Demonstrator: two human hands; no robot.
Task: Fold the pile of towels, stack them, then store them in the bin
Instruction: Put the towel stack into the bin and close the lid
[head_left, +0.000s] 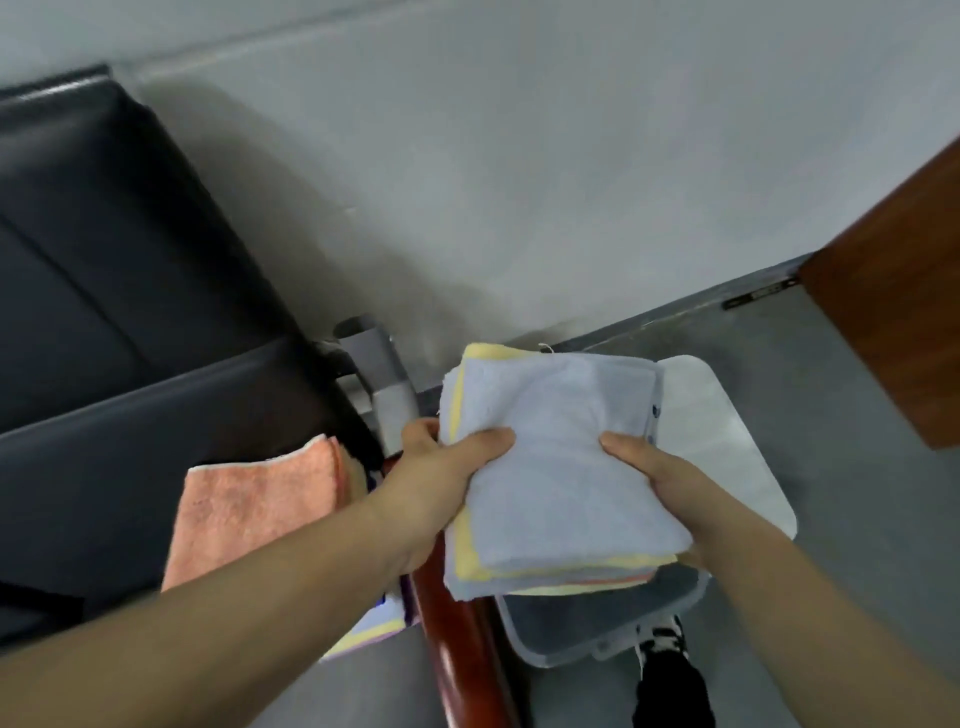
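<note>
A stack of folded towels (556, 467), pale blue on top with yellow and pink edges below, hangs in the air over a clear plastic bin (597, 636) on the floor. My left hand (441, 478) grips the stack's left side, thumb on top. My right hand (654, 478) grips its right side the same way. The bin's white lid (727, 441) shows behind the stack. An orange towel (254, 509) lies folded on the dark sofa seat to the left. More folded cloth with yellow and purple edges (369, 631) peeks out under my left forearm.
A dark sofa (104, 312) fills the left side. Its reddish wooden armrest (462, 649) runs between the sofa and the bin. A brown wooden panel (893, 312) stands at the right. My shoe (665, 639) is beside the bin on the grey floor.
</note>
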